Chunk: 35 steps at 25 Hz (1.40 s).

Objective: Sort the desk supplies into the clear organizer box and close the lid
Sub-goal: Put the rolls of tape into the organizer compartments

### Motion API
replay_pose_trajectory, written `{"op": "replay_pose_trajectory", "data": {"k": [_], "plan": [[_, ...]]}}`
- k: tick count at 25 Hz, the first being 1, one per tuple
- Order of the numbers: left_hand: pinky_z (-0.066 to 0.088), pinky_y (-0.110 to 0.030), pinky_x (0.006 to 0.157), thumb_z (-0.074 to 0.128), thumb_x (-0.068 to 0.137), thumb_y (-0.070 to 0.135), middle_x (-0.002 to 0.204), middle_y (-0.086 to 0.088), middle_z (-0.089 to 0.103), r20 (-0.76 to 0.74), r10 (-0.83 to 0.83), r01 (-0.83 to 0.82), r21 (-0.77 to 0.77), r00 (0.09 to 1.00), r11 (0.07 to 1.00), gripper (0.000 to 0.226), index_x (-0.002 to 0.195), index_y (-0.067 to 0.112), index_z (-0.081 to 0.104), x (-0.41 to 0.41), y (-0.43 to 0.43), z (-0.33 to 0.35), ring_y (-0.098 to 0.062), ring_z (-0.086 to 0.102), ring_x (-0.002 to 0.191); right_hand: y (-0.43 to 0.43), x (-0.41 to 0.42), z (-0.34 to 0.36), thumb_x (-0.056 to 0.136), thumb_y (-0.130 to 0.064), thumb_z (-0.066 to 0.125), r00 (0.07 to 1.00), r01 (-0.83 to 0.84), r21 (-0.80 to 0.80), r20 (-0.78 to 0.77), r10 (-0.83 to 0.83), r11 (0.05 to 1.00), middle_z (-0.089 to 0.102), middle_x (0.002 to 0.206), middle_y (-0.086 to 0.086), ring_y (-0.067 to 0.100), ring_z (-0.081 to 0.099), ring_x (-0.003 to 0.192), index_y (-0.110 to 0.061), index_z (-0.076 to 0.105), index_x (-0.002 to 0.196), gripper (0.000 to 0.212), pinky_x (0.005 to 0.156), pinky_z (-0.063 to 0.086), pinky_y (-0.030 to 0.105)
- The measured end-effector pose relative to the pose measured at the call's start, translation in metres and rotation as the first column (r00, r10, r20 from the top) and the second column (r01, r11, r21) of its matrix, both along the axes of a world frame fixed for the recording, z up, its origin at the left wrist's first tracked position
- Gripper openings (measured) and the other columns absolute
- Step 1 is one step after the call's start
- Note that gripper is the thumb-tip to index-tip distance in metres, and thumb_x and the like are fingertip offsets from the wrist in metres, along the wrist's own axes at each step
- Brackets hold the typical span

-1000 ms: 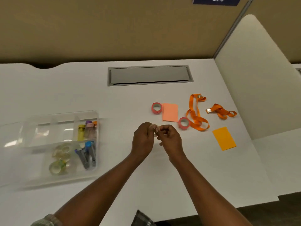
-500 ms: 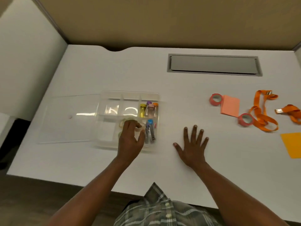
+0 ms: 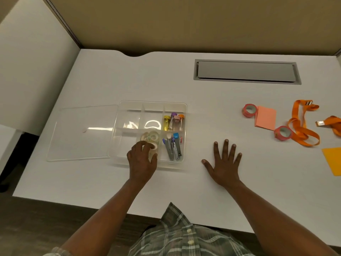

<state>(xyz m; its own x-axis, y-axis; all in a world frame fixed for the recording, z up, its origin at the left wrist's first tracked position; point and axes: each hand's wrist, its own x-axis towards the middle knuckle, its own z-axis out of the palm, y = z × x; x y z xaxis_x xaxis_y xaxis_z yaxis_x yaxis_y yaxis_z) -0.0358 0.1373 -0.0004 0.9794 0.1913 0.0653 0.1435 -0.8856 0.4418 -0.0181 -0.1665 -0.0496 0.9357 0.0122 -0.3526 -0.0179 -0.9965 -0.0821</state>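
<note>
- The clear organizer box (image 3: pixel 153 106) is sitting open on the table (image 3: pixel 110 80), its lid (image 3: pixel 83 132) lying beside it.
- The left hand (image 3: pixel 142 161) is curling its fingers (image 3: pixel 145 145) round a clear tape roll (image 3: pixel 154 146) inside, seemingly.
- The right hand (image 3: pixel 224 163) is lying flat, fingers spread.
- Two pink tape rolls (image 3: pixel 249 110) (image 3: pixel 282 133) are lying rightward.

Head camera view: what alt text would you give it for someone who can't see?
A person's left hand holds a clear tape roll inside an open clear organizer box, while the right hand lies flat on the white desk. The lid lies left of the box; pink tape rolls, sticky notes and orange lanyards wait at right.
</note>
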Motion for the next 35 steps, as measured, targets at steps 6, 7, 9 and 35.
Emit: {"op": "replay_pose_trajectory", "data": {"k": [6,7,9,35], "plan": [[0.041,-0.047,0.095,0.076,0.075,0.021,0.13,-0.016,0.055,0.034,0.052,-0.053,0.017,0.998,0.998,0.054,0.123,0.01,0.055,0.004,-0.024,0.009,-0.034,0.052,0.119,-0.01,0.005,0.002,0.091,-0.074,0.027,0.999,-0.009,0.068,-0.03,0.011,0.998,-0.025,0.164,0.012,0.04,-0.019,0.151,-0.029,-0.011,0.158,0.089,0.121,-0.001,0.062],[0.041,-0.047,0.096,0.076,0.075,0.021,0.132,-0.016,0.054,0.043,0.058,-0.058,0.009,0.997,0.998,0.055,0.125,0.01,0.055,0.007,-0.029,0.011,-0.034,0.05,0.121,-0.014,0.005,0.002,0.092,-0.072,0.032,0.999,-0.016,0.088,-0.032,0.019,0.996,-0.024,0.165,0.01,0.039,-0.017,0.152,-0.03,-0.009,0.158,0.088,0.122,-0.001,0.06],[0.042,-0.048,0.097,0.075,0.077,0.022,0.132,-0.015,0.054,0.059,0.036,-0.037,0.002,0.998,0.999,0.053,0.125,0.011,0.056,0.013,-0.043,0.017,-0.034,0.05,0.122,-0.023,0.005,0.004,0.093,-0.068,0.038,0.999,-0.037,0.136,-0.023,0.04,0.99,-0.02,0.166,0.008,0.036,-0.014,0.153,-0.032,-0.004,0.159,0.086,0.123,0.0,0.056],[0.038,-0.044,0.1,0.061,0.085,0.041,0.158,-0.01,0.03,-0.273,-0.542,0.597,0.193,0.795,0.779,0.061,0.138,0.016,0.045,0.13,-0.326,-0.006,-0.032,0.039,0.134,-0.203,0.057,0.055,0.093,-0.039,0.062,0.962,0.209,0.256,0.121,-0.246,0.944,0.027,0.162,0.005,0.03,0.046,0.135,-0.023,0.041,0.147,0.061,0.1,0.049,0.044]]}}
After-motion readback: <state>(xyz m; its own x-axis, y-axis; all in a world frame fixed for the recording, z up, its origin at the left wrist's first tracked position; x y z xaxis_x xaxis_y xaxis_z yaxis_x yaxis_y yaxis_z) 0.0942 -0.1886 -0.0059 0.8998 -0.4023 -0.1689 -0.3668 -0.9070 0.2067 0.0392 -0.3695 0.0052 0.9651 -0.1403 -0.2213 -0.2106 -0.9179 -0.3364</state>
